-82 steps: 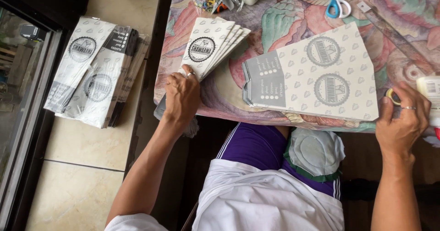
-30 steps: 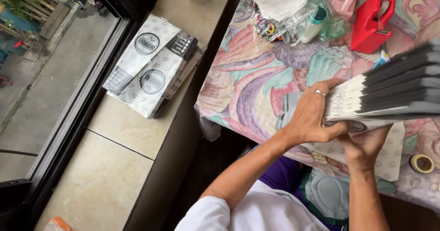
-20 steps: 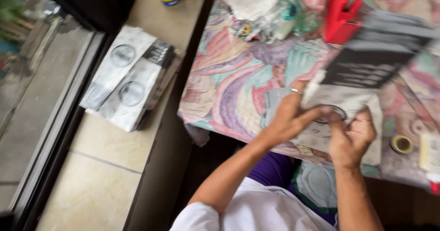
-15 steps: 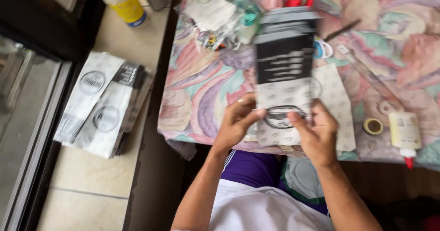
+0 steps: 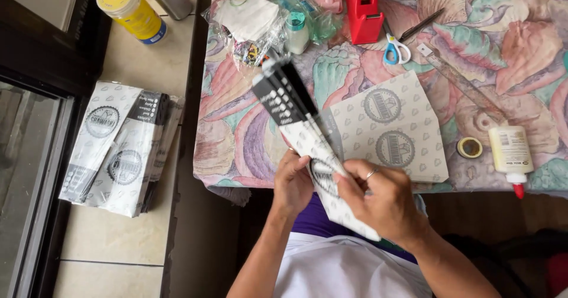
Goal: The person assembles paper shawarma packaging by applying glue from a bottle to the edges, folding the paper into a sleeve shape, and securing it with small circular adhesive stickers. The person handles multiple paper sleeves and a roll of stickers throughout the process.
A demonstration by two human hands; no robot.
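Both hands, left (image 5: 293, 182) and right (image 5: 378, 197), grasp a bag stack (image 5: 302, 126) whose long axis points to the upper left; a plastic pouch (image 5: 251, 29) holds small items.

The person wears a white short-sleeved top, purple trousers, and a thin ring on the right hand (image 5: 384, 200).

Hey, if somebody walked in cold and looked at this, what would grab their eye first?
Probably the fanned stack of paper bags with black side strips, raised over the table edge by the left hand and right hand. Next, the loud shell-patterned tablecloth, with a red tape dispenser at its far edge and a glue bottle at the right. A second pile of bags lies on the tiled ledge to the left.
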